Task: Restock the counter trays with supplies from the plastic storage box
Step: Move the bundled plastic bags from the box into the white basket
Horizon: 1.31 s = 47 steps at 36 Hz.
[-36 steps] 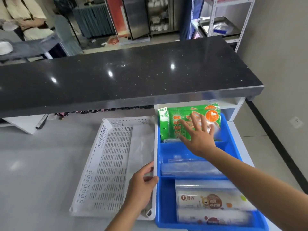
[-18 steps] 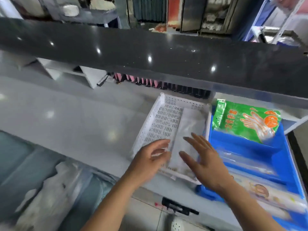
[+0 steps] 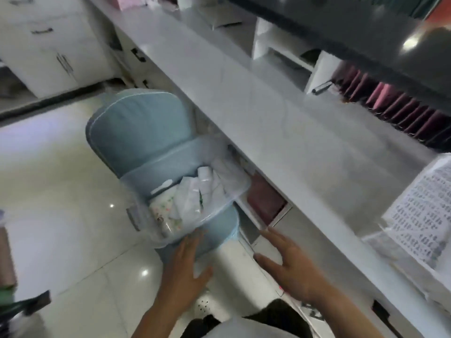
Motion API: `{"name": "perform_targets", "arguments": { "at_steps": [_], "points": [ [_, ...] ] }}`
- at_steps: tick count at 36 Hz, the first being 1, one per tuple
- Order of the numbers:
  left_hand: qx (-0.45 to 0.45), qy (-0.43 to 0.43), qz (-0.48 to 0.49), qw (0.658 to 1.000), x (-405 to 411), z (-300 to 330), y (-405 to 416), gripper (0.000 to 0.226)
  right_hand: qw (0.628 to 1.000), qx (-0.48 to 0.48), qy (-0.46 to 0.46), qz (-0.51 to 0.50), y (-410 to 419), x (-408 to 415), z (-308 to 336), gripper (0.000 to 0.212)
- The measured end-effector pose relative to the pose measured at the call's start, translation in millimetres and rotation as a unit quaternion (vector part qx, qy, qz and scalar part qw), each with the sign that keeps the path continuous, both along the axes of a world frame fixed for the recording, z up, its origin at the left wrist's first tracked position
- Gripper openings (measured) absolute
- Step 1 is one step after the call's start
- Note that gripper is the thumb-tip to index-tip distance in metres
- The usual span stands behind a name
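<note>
A clear plastic storage box (image 3: 144,223) sits on a light-blue padded chair (image 3: 136,132) beside the counter. Several white wrapped packets (image 3: 195,193) lie inside it. My left hand (image 3: 185,269) hovers just below the box's near corner, fingers spread, holding nothing. My right hand (image 3: 290,267) is open too, over the counter's front edge, to the right of the box. At the far right only part of the white perforated tray (image 3: 419,208) shows. The blue tray is out of view.
The pale grey counter (image 3: 280,123) runs diagonally, with the black upper ledge (image 3: 366,37) above it. Dark red items (image 3: 266,201) fill an under-counter cubby. White cabinets (image 3: 48,57) stand at the upper left, above a glossy tiled floor (image 3: 61,215).
My view has swung left and down from the trays to the storage box on the chair. Both hands left the white tray and now hover open near the box.
</note>
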<state>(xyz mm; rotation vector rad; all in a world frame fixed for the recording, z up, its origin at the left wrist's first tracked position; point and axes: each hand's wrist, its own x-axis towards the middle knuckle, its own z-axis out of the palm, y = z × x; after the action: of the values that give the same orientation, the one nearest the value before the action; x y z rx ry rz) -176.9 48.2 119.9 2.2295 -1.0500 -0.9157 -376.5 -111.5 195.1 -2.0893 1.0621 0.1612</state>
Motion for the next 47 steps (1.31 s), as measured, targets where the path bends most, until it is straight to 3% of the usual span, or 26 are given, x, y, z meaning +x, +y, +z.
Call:
{"name": "perform_targets", "arguments": {
  "at_steps": [4, 10, 17, 21, 24, 33, 38, 43, 47],
  "points": [
    [0.046, 0.045, 0.058, 0.996, 22.1, -18.1, 32.3, 0.084, 0.994, 0.063, 0.051, 0.074, 14.4, 33.3, -20.8, 0.061],
    [0.107, 0.111, 0.093, 0.984, 35.3, -36.8, 43.6, 0.082, 0.988, 0.084, 0.074, 0.106, -2.4, 71.9, -31.0, 0.057],
    [0.124, 0.073, 0.103, 0.984, 80.8, -23.5, 10.6, 0.081, 0.975, 0.156, 0.079, 0.139, -50.1, 137.1, -49.3, 0.059],
    [0.139, 0.061, 0.123, 0.981, 115.1, -14.1, -20.1, 0.083, 0.967, 0.199, 0.045, 0.151, -74.2, 177.7, -64.0, 0.042],
    [0.165, 0.044, 0.115, 0.978, 139.9, -16.7, -44.5, 0.081, 0.966, 0.212, 0.048, 0.142, -93.3, 205.8, -89.2, 0.054],
    [0.137, 0.090, 0.108, 0.980, 183.3, -52.6, -120.6, 0.074, 0.955, 0.134, 0.165, 0.206, -136.0, 241.4, -173.0, 0.056],
    [0.212, 0.109, 0.044, 0.970, 190.3, -97.9, -143.4, 0.078, 0.968, 0.052, 0.156, 0.191, -140.3, 243.7, -220.7, 0.054],
    [0.238, 0.157, 0.031, 0.958, 200.3, -148.2, -160.7, 0.072, 0.942, -0.050, 0.231, 0.239, -139.2, 240.0, -265.2, 0.053],
    [0.300, 0.116, -0.045, 0.946, 222.9, -196.5, -166.5, 0.075, 0.944, -0.122, 0.209, 0.222, -133.3, 243.4, -286.1, 0.055]
  ]
}}
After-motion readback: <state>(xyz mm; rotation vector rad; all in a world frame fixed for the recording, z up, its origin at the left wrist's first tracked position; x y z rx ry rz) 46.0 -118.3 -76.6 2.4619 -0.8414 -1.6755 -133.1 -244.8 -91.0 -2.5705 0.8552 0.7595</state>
